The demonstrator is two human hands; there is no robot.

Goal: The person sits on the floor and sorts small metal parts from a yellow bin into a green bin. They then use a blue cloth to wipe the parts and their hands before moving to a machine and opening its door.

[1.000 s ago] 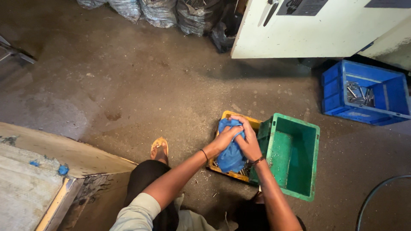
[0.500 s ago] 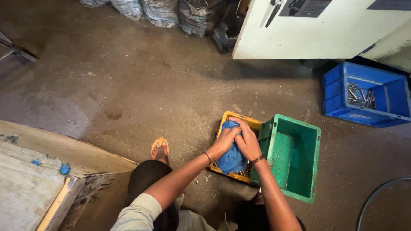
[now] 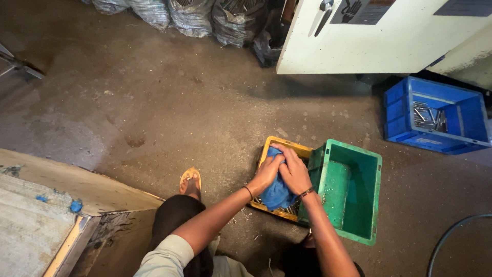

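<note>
Both my hands press into a crumpled blue cloth (image 3: 277, 192) that lies over a yellow crate (image 3: 287, 145) on the floor. My left hand (image 3: 266, 173) grips the cloth's left side. My right hand (image 3: 293, 170) lies over its top right, fingers curled around the fabric. Small metal pieces show in the yellow crate under the cloth. A green crate (image 3: 375, 197) stands right beside the yellow one, touching it, with only a few small bits on its bottom.
A blue crate (image 3: 397, 110) holding metal rods sits at the right by a cream machine cabinet (image 3: 379, 41). Filled sacks (image 3: 192, 18) line the back. A wooden board (image 3: 46, 169) lies at left, my sandalled foot (image 3: 190, 180) by it. A hose (image 3: 451, 236) curves at lower right.
My hands have shifted slightly on the cloth, kneading it over the yellow crate. The crates have stayed in place.
</note>
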